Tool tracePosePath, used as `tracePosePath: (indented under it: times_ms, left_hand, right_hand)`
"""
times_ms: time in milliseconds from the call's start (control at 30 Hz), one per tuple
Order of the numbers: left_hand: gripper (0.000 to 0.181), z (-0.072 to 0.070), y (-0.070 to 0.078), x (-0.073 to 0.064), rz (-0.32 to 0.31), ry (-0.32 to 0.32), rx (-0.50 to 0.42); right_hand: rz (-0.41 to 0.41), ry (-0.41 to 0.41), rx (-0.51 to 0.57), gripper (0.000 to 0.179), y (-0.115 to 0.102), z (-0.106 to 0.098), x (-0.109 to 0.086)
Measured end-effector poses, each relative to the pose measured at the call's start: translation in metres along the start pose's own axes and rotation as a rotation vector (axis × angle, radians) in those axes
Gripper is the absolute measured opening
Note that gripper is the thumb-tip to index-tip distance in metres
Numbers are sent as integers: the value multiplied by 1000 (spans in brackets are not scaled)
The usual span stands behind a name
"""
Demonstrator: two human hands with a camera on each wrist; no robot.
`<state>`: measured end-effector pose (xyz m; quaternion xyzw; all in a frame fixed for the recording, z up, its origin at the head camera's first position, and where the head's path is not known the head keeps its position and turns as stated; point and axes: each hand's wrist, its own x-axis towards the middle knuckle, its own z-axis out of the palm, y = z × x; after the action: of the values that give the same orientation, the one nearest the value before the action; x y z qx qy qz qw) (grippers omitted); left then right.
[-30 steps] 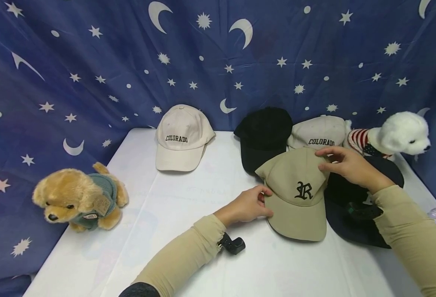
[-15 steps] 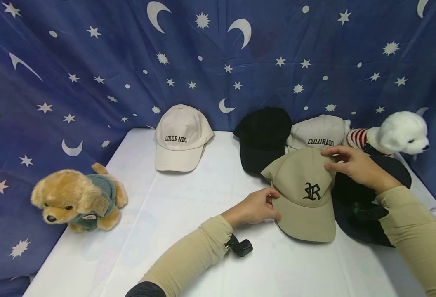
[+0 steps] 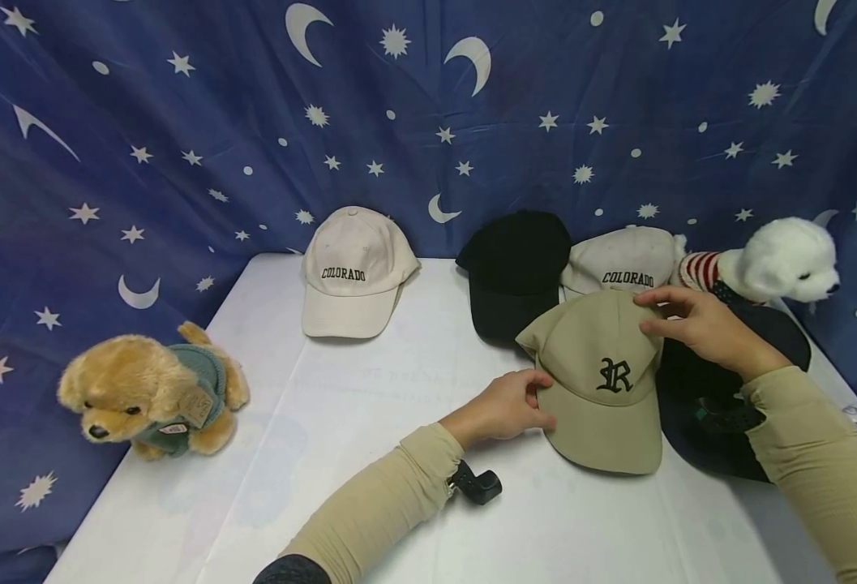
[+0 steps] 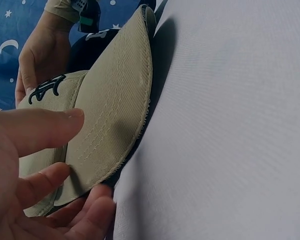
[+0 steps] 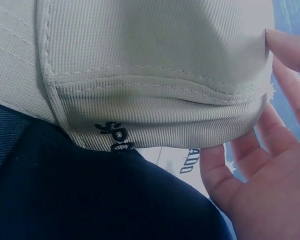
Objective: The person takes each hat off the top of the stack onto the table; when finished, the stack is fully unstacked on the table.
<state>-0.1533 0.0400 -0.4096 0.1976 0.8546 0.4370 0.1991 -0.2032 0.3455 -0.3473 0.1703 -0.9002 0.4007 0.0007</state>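
A khaki baseball cap (image 3: 597, 381) with a black R on its front faces the front of the table. My left hand (image 3: 504, 410) pinches the side of its brim; in the left wrist view the thumb lies over the brim and fingers reach beneath its edge. With the thumb and fingers of my right hand (image 3: 701, 328) I hold the crown at its upper right. Small dark stitched letters show on the cap's side (image 5: 155, 55) in the right wrist view. Right beside it is a dark navy cap (image 3: 683, 430), partly covered by the khaki cap and my right arm.
Behind are a black cap (image 3: 514, 276) and a cream COLORADO cap (image 3: 621, 253). Another cream COLORADO cap (image 3: 355, 276) sits at back left. A tan plush dog (image 3: 143, 389) is at the table's left edge, a white plush dog (image 3: 786, 259) at back right. A starry blue curtain (image 3: 370, 105) hangs behind.
Both hands have moved the khaki cap a little to the right, mostly in the first half second. The navy cap beside it has also shifted slightly right.
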Motion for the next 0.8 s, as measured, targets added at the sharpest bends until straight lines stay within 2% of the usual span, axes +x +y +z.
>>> tracePosePath:
  times_ms: [133, 333, 600, 800]
  left_hand:
    - [56, -1, 1, 0, 18, 13, 32]
    - [58, -2, 0, 1, 7, 23, 17]
    - [52, -1, -2, -1, -15, 20, -32]
    - [45, -1, 0, -10, -17, 11, -94]
  right_hand:
    - [4, -1, -7, 37, 0, 0, 0]
    - [2, 5, -10, 39, -2, -1, 0]
    - [25, -6, -44, 41, -5, 1, -3]
    - [25, -24, -65, 42, -11, 2, -6]
